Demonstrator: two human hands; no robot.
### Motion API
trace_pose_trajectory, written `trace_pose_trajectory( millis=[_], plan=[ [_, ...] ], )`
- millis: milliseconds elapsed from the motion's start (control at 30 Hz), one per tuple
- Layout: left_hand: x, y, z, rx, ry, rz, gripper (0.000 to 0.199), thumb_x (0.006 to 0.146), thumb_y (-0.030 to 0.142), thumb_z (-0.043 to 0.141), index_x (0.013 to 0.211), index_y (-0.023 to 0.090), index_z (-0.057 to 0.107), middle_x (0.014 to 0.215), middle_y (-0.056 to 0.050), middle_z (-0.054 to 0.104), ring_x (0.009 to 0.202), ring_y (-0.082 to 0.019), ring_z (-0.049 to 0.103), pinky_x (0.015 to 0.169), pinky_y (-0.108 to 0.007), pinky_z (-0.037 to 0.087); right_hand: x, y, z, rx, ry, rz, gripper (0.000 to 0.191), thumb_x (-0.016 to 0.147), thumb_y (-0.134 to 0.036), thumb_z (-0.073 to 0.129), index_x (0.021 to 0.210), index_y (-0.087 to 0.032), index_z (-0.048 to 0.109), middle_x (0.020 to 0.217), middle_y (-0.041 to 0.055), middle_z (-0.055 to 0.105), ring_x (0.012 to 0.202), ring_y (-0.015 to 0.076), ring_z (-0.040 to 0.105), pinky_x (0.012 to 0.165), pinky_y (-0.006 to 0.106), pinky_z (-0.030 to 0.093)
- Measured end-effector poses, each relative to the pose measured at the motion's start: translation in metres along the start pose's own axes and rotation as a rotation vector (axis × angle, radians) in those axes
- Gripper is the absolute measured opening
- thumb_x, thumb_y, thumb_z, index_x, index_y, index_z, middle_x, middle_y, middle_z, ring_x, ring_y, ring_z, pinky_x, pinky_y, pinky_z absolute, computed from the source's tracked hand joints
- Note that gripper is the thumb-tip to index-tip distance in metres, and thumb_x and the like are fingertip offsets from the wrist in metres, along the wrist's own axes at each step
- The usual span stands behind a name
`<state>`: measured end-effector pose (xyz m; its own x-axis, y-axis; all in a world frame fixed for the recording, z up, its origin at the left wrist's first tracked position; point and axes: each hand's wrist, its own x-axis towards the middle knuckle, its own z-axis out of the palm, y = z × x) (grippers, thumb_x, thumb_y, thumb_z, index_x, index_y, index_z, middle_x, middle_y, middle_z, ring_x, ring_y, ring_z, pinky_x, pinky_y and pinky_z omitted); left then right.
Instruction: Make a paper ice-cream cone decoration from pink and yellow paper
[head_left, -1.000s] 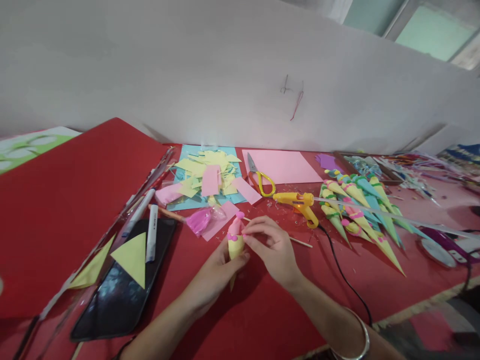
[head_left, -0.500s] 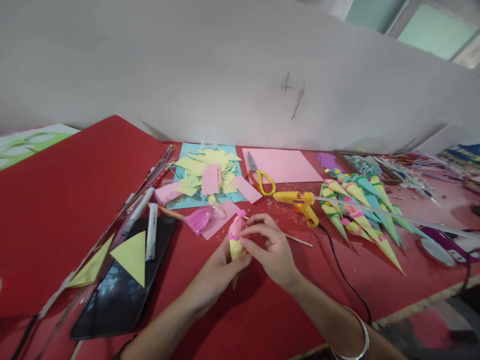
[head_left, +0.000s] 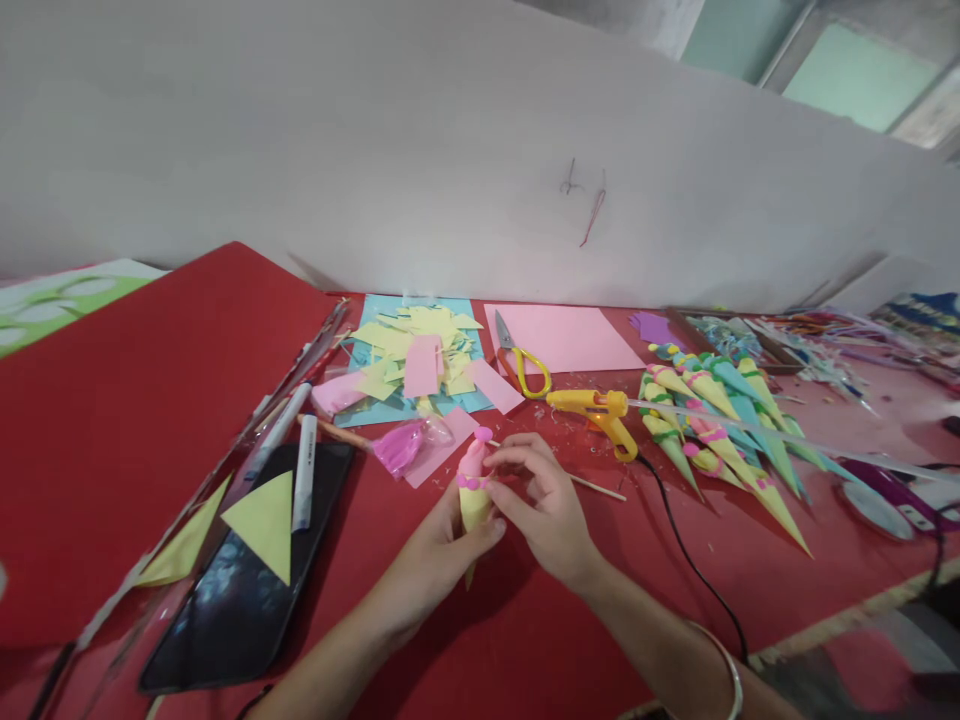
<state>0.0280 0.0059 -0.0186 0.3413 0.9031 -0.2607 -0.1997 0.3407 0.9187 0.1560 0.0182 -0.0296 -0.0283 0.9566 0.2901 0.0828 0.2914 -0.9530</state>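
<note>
Yellow paper cone (head_left: 473, 505) pinched upright in left hand (head_left: 439, 550) grip; right hand (head_left: 547, 505) grip pinching its pink top, near counter's front edge.

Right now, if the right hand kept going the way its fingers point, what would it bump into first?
The right hand points left, so it meets the little yellow cone almost at once, seemingly already touching; the left hand grips it.

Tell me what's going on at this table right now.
A person is working on a small yellow paper cone with a pink top. The left hand grips the cone upright, while the right hand pinches at its pink trim. A yellow glue gun, scissors and a pile of finished cones lie on the red table.
</note>
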Motion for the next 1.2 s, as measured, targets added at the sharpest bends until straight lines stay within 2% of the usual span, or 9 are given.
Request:
trace_pose_trajectory(
  millis=[133,233,367,500,633,767,1033,1100,1200],
  plan=[
    [0.0007,-0.0024,-0.0019,0.026,-0.022,0.016,0.032,0.065,0.034,0.069,0.093,0.02,0.061,0.086,-0.002,0.061,0.09,-0.021,0.05,0.079,-0.028,0.039,-0.0004,0.0026,0.0023,0.072,0.039,0.004,0.02,0.071,-0.019,0.062,0.091,-0.023,0.058,0.094,0.0028,0.05,0.089,0.0164,0.053,0.08,0.03,0.047],
    [0.0007,-0.003,-0.003,0.042,-0.055,0.016,0.039,0.066,0.036,0.068,0.101,0.021,0.059,0.099,-0.003,0.061,0.093,-0.021,0.05,0.082,-0.029,0.038,-0.0005,0.0053,0.0031,0.126,0.026,0.058,0.03,0.07,-0.019,0.062,0.098,-0.024,0.052,0.097,0.0032,0.052,0.093,0.0166,0.053,0.083,0.031,0.047],
    [-0.0004,-0.0005,-0.0025,0.037,-0.109,0.02,0.047,0.068,0.036,0.067,0.111,0.022,0.055,0.104,-0.005,0.06,0.1,-0.023,0.048,0.086,-0.029,0.037,-0.0006,0.0063,0.0034,0.168,0.01,0.114,0.037,0.07,-0.019,0.062,0.104,-0.024,0.048,0.099,0.0034,0.054,0.094,0.0166,0.053,0.084,0.031,0.046],
    [0.0001,-0.001,-0.0035,0.024,-0.114,0.015,0.055,0.067,0.037,0.068,0.118,0.023,0.05,0.102,-0.004,0.06,0.1,-0.023,0.049,0.087,-0.03,0.036,-0.0011,0.0025,0.0039,0.182,-0.031,0.147,0.029,0.072,-0.017,0.058,0.099,-0.022,0.05,0.098,0.0033,0.055,0.093,0.0156,0.054,0.082,0.03,0.046],
    [0.0014,-0.0032,-0.0055,0.04,-0.096,0.001,0.047,0.067,0.037,0.068,0.11,0.023,0.056,0.094,-0.003,0.061,0.09,-0.021,0.051,0.082,-0.03,0.039,-0.0017,0.0009,0.0042,0.21,-0.048,0.18,0.025,0.073,-0.015,0.056,0.097,-0.022,0.051,0.097,0.0031,0.055,0.092,0.0156,0.054,0.08,0.03,0.047],
    [0.0009,-0.0019,-0.0048,0.018,-0.093,0.022,0.031,0.066,0.035,0.069,0.094,0.021,0.062,0.081,-0.001,0.06,0.09,-0.021,0.051,0.081,-0.028,0.039,-0.002,0.0028,0.0043,0.219,-0.056,0.188,0.025,0.072,-0.015,0.057,0.096,-0.023,0.051,0.097,0.0021,0.056,0.091,0.0152,0.055,0.076,0.028,0.047],
    [0.0,-0.0005,-0.0043,0.025,-0.094,0.052,0.015,0.07,0.031,0.067,0.078,0.019,0.062,0.057,0.003,0.05,0.087,-0.02,0.052,0.081,-0.029,0.04,-0.0027,0.0032,0.0049,0.235,-0.074,0.225,0.024,0.073,-0.016,0.056,0.096,-0.022,0.05,0.096,0.002,0.055,0.09,0.0162,0.054,0.072,0.028,0.047],
    [0.001,-0.0012,-0.0045,0.022,-0.096,0.058,0.016,0.069,0.031,0.067,0.078,0.018,0.062,0.059,0.003,0.052,0.089,-0.02,0.052,0.082,-0.029,0.04,-0.0029,0.003,0.0049,0.236,-0.071,0.223,0.025,0.073,-0.015,0.055,0.097,-0.022,0.05,0.096,0.0019,0.054,0.09,0.0159,0.054,0.074,0.029,0.047],
    [0.0021,-0.0026,-0.0041,0.009,-0.079,0.06,0.027,0.068,0.035,0.068,0.088,0.018,0.062,0.077,0.0,0.06,0.09,-0.02,0.052,0.081,-0.028,0.041,-0.0026,0.0019,0.0046,0.218,-0.07,0.175,0.025,0.073,-0.014,0.054,0.096,-0.022,0.049,0.097,0.0023,0.054,0.091,0.0154,0.054,0.077,0.029,0.046]
  ],
)
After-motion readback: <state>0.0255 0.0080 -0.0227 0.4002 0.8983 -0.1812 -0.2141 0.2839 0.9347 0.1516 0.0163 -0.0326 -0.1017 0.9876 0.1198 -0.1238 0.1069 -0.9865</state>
